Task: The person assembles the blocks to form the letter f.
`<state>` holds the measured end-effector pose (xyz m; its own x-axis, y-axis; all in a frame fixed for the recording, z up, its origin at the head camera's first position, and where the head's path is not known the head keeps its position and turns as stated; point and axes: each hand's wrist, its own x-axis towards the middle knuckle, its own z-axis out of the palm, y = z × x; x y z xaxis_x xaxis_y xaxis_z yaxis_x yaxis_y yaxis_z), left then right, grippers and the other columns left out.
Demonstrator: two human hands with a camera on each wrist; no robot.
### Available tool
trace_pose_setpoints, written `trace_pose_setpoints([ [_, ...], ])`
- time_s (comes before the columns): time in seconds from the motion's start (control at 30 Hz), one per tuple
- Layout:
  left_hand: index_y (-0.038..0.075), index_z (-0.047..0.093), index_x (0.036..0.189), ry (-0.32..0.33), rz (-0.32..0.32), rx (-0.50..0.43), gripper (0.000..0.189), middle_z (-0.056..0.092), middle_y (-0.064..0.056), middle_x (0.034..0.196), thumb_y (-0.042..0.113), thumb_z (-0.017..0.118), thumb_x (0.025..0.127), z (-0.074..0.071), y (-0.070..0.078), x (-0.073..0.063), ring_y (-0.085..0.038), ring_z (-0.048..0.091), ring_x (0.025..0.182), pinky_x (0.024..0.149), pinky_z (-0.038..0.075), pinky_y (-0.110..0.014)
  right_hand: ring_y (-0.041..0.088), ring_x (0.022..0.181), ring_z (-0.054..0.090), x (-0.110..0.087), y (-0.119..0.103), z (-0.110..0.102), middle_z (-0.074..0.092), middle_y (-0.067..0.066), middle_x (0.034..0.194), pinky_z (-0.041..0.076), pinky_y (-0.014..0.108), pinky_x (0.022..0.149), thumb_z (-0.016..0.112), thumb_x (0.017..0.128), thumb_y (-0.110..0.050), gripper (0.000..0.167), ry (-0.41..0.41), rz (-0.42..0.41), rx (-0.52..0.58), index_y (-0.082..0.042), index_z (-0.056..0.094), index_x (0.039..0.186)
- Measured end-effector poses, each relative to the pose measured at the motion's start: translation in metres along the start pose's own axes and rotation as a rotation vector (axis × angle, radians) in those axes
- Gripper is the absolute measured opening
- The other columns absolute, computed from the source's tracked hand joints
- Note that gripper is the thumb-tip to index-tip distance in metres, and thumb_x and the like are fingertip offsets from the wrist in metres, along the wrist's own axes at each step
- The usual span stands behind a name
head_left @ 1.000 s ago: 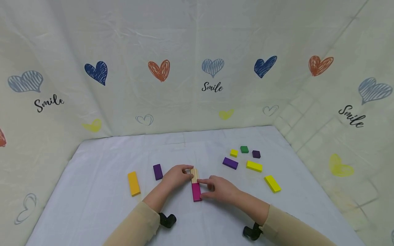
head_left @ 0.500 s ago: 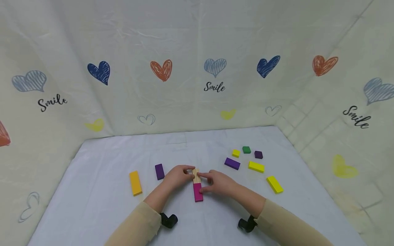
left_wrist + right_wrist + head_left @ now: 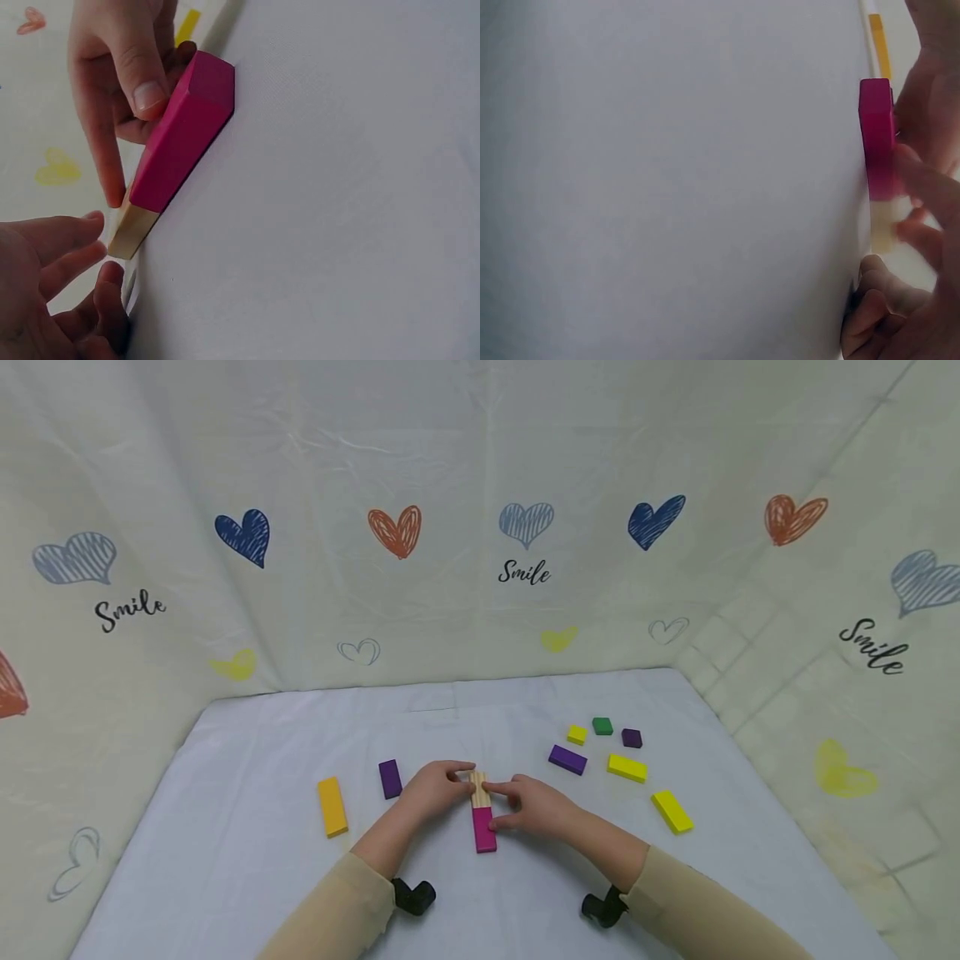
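Observation:
A pink block [image 3: 483,831] and a bare-wood block [image 3: 479,790] lie end to end in the middle of the table, the pink one nearer me. Lengthwise lines run along the wooden top. My left hand [image 3: 435,792] has its thumb on the wood's left edge and its index fingertip by the far end. From the other side, my right hand [image 3: 536,806] reaches in with an extended index finger touching the wood. Its thumb rests against the pink block's right side, seen also in the left wrist view, where the pink block [image 3: 184,135] looks thick.
An orange block [image 3: 332,807] and a purple block [image 3: 390,779] lie left of my hands. To the right are a second purple block [image 3: 567,760], yellow blocks [image 3: 627,768], a small green block [image 3: 602,727] and a dark purple one [image 3: 632,738]. Printed cloth walls surround the table [image 3: 187,827].
My right hand has slid a little farther from me along the two blocks, its index finger moving up the wood. The left hand stays at the wooden block. The head view has shifted slightly.

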<state>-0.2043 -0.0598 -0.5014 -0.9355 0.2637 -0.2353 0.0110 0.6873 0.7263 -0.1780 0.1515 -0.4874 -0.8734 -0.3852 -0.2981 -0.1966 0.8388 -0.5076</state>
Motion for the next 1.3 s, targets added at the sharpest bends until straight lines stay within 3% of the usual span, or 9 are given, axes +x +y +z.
trace_pose_setpoints([
  [0.17,0.027,0.068,0.128,0.019,-0.004,-0.042,0.038,0.067,-0.001,0.104,0.035,0.071,0.091,-0.001,-0.004,0.000,-0.018,0.059,0.092,0.085,0.052,-0.042,0.013,0.080,0.052,0.002,0.001,0.001,0.054,-0.004,0.088,0.048,0.026,0.065,0.082,0.078,-0.044,0.069,-0.007,-0.003,0.007,-0.032,0.056,0.142],
  [0.37,0.029,0.066,0.131,0.038,-0.022,-0.060,0.039,0.067,0.001,0.102,0.036,0.070,0.092,-0.010,-0.006,-0.005,-0.016,0.059,0.090,0.081,0.052,-0.038,0.013,0.081,0.052,0.001,0.002,0.001,0.053,-0.004,0.088,0.048,0.027,0.065,0.082,0.078,-0.046,0.071,-0.009,0.018,0.005,-0.035,0.055,0.142],
  [0.53,0.028,0.064,0.133,0.061,-0.069,-0.111,0.041,0.065,0.000,0.102,0.033,0.070,0.093,-0.027,-0.007,-0.018,-0.018,0.059,0.085,0.076,0.053,-0.034,0.014,0.082,0.052,0.002,0.001,0.002,0.053,-0.004,0.088,0.048,0.027,0.066,0.082,0.078,-0.045,0.070,-0.014,0.030,-0.005,-0.036,0.055,0.142],
  [0.73,0.025,0.063,0.136,0.119,-0.106,-0.139,0.043,0.063,-0.002,0.102,0.031,0.070,0.093,-0.051,-0.020,-0.034,-0.019,0.056,0.076,0.067,0.049,-0.030,0.014,0.083,0.051,0.003,0.001,0.002,0.053,-0.004,0.089,0.048,0.028,0.068,0.082,0.078,-0.045,0.070,-0.021,0.030,-0.005,-0.035,0.055,0.142],
  [0.97,0.024,0.060,0.138,0.183,-0.131,-0.121,0.045,0.061,-0.004,0.110,0.031,0.068,0.095,-0.080,-0.043,-0.054,-0.021,0.055,0.090,0.068,0.046,-0.031,0.014,0.082,0.051,0.002,0.002,0.002,0.052,-0.004,0.088,0.047,0.028,0.066,0.082,0.078,-0.045,0.070,-0.022,0.028,-0.003,-0.035,0.055,0.142],
  [1.3,0.022,0.056,0.142,0.210,-0.237,-0.078,0.049,0.060,-0.011,0.120,0.036,0.065,0.096,-0.115,-0.071,-0.088,-0.025,0.054,0.096,0.073,0.046,-0.032,0.014,0.081,0.050,0.003,0.001,0.002,0.052,-0.003,0.087,0.046,0.028,0.065,0.082,0.078,-0.045,0.071,-0.019,0.035,-0.007,-0.036,0.055,0.142],
])
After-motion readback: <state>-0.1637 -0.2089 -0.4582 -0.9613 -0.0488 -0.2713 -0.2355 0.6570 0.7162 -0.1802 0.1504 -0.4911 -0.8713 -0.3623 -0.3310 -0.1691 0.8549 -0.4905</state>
